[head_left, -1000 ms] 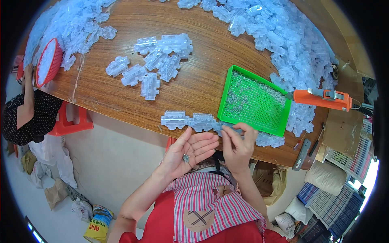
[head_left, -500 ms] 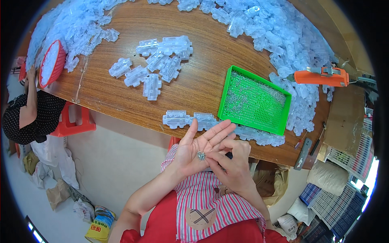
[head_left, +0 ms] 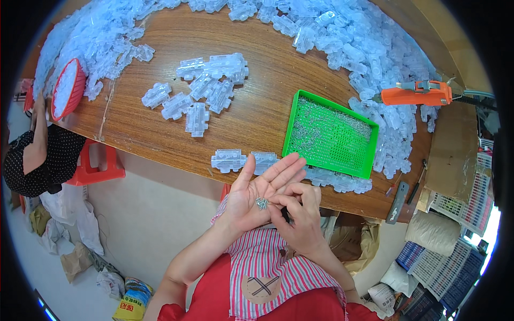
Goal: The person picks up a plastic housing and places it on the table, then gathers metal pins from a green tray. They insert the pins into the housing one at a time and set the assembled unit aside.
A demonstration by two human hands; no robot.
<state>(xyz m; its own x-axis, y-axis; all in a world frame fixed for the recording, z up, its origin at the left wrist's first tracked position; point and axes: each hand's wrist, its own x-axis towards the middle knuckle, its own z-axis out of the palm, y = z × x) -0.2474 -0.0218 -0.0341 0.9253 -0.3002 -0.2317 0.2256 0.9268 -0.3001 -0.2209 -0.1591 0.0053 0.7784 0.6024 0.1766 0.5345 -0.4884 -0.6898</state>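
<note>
My left hand (head_left: 257, 195) lies palm up with its fingers stretched out, over the table's front edge. A small heap of silvery screws (head_left: 262, 203) rests on its palm. My right hand (head_left: 300, 214) is closed in a pinch, thumb and finger meeting at the edge of that heap; whatever is between the tips is too small to make out. Just beyond the hands, clear plastic housings (head_left: 228, 160) form a row along the table edge, partly hidden by my fingers. A green perforated tray (head_left: 375, 152) with many loose screws stands behind the row, to the right.
More clear housings (head_left: 198, 119) lie mid-table; large heaps (head_left: 364, 43) fill the far side. An orange power screwdriver (head_left: 415, 96) is at the right, near a dark phone-like slab (head_left: 397, 203). Another person's arm (head_left: 36, 139) is beside a red basket (head_left: 77, 91) at the left.
The view has shifted slightly, so the table things sit a little differently. My right fingertips still work at the screws in my left palm; the orange screwdriver has swung a little.
</note>
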